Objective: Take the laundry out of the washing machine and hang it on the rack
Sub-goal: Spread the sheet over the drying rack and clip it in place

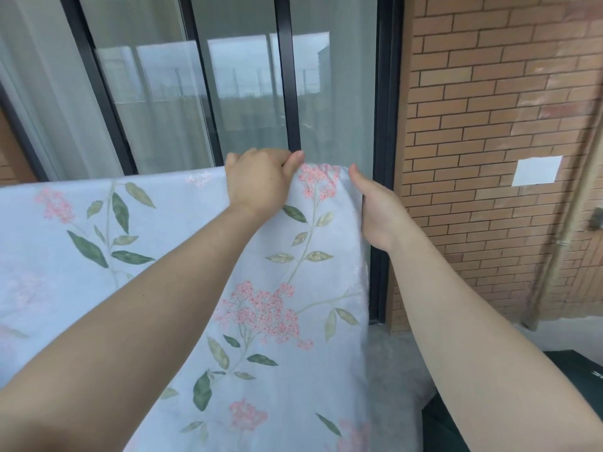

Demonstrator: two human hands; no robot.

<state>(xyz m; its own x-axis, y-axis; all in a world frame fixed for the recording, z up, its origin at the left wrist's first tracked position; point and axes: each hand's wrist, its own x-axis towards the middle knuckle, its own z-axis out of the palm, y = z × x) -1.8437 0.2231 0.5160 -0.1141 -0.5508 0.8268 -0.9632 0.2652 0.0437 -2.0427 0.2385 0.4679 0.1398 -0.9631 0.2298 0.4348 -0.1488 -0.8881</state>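
Observation:
A large pale blue sheet point(169, 230) printed with pink flowers and green leaves hangs spread across the middle of the view, draped over a support that it hides. My left hand point(257, 181) pinches the sheet's top edge near its right end, fingers curled over the fold. My right hand point(378, 210) holds the sheet's right side edge just below the top; its thumb points up and its fingers are hidden behind the cloth. The rack itself and the washing machine are out of sight.
Behind the sheet stand sliding glass doors with black frames point(290, 93) and pale curtains. A brick wall point(489, 125) with a white paper patch point(536, 170) fills the right side. A dark object point(574, 367) sits low at the right.

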